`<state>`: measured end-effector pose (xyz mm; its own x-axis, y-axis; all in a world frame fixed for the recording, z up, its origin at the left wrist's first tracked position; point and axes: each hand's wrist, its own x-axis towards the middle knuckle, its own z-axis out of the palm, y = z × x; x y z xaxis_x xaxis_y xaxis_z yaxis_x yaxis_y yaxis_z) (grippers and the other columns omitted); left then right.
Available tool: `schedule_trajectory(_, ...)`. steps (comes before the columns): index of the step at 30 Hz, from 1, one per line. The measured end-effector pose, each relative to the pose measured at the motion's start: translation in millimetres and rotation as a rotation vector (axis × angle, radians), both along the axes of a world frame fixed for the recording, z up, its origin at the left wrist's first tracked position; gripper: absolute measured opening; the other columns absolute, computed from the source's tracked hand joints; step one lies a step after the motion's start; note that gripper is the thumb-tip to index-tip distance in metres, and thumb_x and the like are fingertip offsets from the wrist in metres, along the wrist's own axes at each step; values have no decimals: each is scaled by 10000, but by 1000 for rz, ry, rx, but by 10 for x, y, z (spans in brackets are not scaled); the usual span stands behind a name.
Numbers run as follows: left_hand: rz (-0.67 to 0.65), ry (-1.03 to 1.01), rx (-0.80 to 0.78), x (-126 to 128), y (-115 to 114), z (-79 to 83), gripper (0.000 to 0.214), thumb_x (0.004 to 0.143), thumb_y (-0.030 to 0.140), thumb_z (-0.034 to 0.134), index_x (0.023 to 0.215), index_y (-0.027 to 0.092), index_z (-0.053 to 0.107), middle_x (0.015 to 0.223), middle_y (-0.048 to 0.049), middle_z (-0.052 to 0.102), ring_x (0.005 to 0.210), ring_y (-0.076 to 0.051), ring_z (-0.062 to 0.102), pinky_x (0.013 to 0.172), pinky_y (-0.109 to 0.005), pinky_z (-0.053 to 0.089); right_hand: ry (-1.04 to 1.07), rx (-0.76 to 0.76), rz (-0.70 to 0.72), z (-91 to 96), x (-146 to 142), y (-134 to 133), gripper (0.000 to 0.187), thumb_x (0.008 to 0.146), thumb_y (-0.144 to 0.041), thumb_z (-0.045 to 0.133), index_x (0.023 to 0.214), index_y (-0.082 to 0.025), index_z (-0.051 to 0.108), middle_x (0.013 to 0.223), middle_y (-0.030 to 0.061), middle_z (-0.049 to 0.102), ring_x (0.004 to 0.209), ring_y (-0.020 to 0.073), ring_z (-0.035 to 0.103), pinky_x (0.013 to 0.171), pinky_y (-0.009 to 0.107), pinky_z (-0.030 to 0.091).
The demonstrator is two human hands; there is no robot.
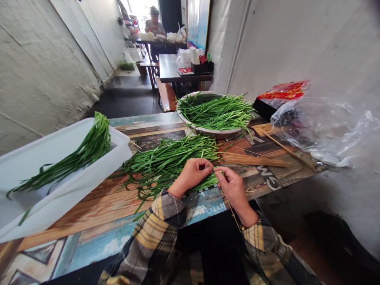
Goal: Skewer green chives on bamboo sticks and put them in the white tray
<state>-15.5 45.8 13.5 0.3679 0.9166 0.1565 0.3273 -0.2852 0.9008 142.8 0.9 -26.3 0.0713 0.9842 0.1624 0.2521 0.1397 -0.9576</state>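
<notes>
My left hand [194, 173] is closed in a pinch on the end of a garlic chive stalk, just above the loose pile of garlic chives [175, 154] on the table. Fingertip to fingertip with it, my right hand [234, 190] grips a thin bamboo skewer [233, 213], whose lower length runs down past the wrist. The skewer's tip is hidden between my fingers. Right of the pile lies a bundle of bamboo skewers [252, 159]. Behind the pile stands a metal basin [204, 130] heaped with more chives.
On the left, a white plastic tub [80, 178] holds a bunch of chives [95, 138]. Clear plastic bags [323, 126] and a brown stick [287, 150] lie at the right by the wall. Farther back are another table [169, 65], a bench [166, 95] and a seated person [154, 25].
</notes>
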Motion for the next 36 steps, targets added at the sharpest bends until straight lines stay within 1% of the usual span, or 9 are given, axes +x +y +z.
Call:
schedule_trajectory(8,2,7,-6,2,-8,29,159,776,196,559,725,108,682,628,4,636,567,-76,479,551,-185,373,-24,1,-8,9,1,1,247,857,-397,567,940,-197,686,704,1,674,482,120,584,502,234,446)
schedule_trajectory(16,8,37,34,7,-9,27,141,765,165,563,733,120,693,649,4,659,582,-84,514,575,-189,390,-3,-12,0,-15,2,13,249,855,-401,565,929,-190,675,704,3,659,483,118,569,496,233,433)
schedule_trajectory(22,12,85,88,4,-14,25,150,764,144,552,750,132,701,723,-18,692,672,-116,579,638,-214,423,-7,-10,0,-18,2,18,235,857,-392,563,921,-193,670,689,0,650,485,117,564,501,234,435)
schedule_trajectory(24,17,106,111,3,-19,26,148,766,146,552,759,139,701,746,-21,697,701,-123,589,664,-224,432,-4,-10,2,-35,2,25,233,855,-394,566,922,-193,662,719,4,659,486,110,561,498,231,437)
schedule_trajectory(27,18,127,119,1,-24,22,144,775,156,555,767,145,698,749,-20,693,709,-125,584,663,-224,433,54,-9,-12,-67,1,36,253,841,-403,585,978,-194,624,776,10,656,496,106,555,481,226,445)
schedule_trajectory(31,17,156,130,-4,-21,6,133,778,151,565,776,147,698,748,-19,686,702,-123,576,656,-221,427,91,5,6,-85,2,40,369,840,-382,592,1171,-221,568,727,-14,603,506,113,543,483,231,458)
schedule_trajectory(33,14,160,129,-4,-16,-3,127,779,151,571,776,146,697,744,-18,683,697,-122,575,652,-219,422,87,-1,23,-87,4,37,360,845,-379,585,1171,-227,585,748,-7,603,515,112,544,485,233,463)
schedule_trajectory(36,12,152,121,-1,-9,-15,125,780,148,573,790,143,697,753,-18,687,700,-123,578,654,-220,416,99,-7,15,-94,3,36,301,841,-385,588,1087,-215,623,791,8,629,529,111,550,488,232,467)
